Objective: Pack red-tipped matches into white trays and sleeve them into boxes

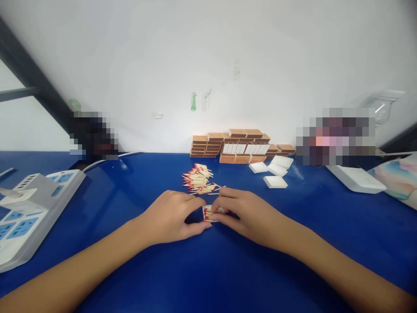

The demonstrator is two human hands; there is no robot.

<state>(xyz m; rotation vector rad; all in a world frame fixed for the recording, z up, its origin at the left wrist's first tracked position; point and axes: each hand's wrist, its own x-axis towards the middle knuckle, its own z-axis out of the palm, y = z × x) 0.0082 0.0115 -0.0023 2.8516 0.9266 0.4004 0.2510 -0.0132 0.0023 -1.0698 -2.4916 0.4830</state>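
One match tray: lying on the blue table at the clock's centre, between both hands, and carrying matches whose red heads are mostly pointing toward 9 o'clock.
Left hand: resting at 9 o'clock; thumb and forefinger are bracing opposite sides of the tray in a narrow hold.
Right hand: working at 3 o'clock; curled fingers and thumb are covering that end of the tray and touching the matches. Whether they are pinching any cannot be told.
Match pile: lying loose at 11 o'clock, a few sticks straying near the right knuckles.
Matchboxes: standing stacked near the wall at 1 o'clock.
White trays: lying at 2 o'clock, near the stack.
Tipping risk: uneven squeezing by the left hand could be tilting the tray and spilling matches.
Crossing risk: careless pressing by the right fingers could be leaving sticks skewed or snapped.
Scatter risk: a knuckle brushing the pile could be rolling sticks away.
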